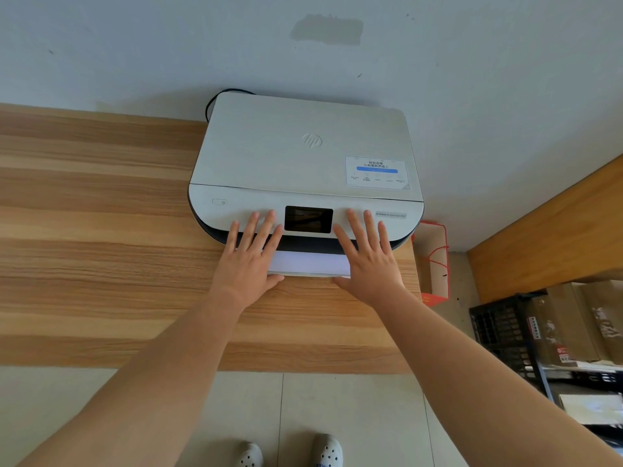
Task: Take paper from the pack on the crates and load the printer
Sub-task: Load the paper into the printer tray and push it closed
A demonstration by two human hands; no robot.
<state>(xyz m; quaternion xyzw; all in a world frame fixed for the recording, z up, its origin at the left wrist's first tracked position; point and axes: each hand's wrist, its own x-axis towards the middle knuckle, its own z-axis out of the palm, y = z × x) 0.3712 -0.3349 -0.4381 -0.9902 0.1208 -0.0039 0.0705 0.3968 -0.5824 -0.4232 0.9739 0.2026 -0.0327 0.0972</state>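
Observation:
A white printer with a dark screen stands on the wooden table against the wall. A stack of white paper lies in its front tray, sticking out a short way towards me. My left hand lies flat with fingers spread on the paper's left end, fingertips on the printer's front panel. My right hand lies flat the same way on the paper's right end. Both thumbs rest at the paper's near edge. The black crates stand at the lower right; I cannot make out a paper pack there.
A red-trimmed paper bag stands on the floor beside the table's right end. Cardboard boxes sit behind the crates under a second wooden surface. A black cable runs behind the printer. My shoes show on the tiled floor.

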